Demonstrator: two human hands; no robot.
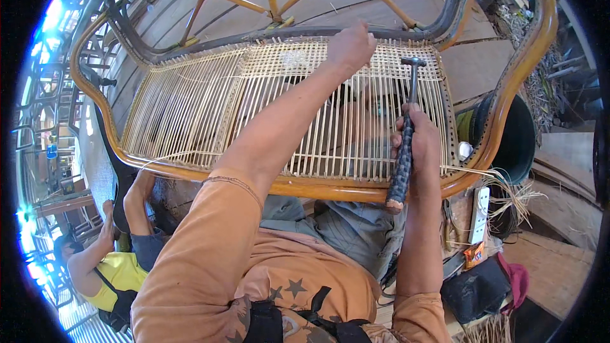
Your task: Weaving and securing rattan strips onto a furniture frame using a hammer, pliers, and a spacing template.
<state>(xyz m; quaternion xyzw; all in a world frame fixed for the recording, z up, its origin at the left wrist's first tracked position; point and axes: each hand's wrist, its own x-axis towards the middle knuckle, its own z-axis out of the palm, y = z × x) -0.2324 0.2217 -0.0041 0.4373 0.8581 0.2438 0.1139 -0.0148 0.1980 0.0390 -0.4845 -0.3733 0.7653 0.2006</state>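
Observation:
A long rattan bench frame [305, 188] lies across in front of me, its seat strung with pale cane strands [184, 114]. Along the far side, part of the seat is woven into an open lattice [291, 58]. My left hand [351, 47] reaches over the seat to the far rail [273, 34]. Its fingers are curled closed there, and what they pinch is hidden. In my right hand [424, 136] is a hammer [402, 164] with a dark braided grip, held upright over the seat's right part, metal head pointing away from me. Small pegs stick up along the far rail.
Beyond the right armrest [543, 32] stands a dark green bucket [516, 140]. Loose cane strands [508, 194] hang by the near right corner, above a white power strip [480, 216]. A black bag [473, 292] lies lower right. A person in yellow [124, 267] sits at left.

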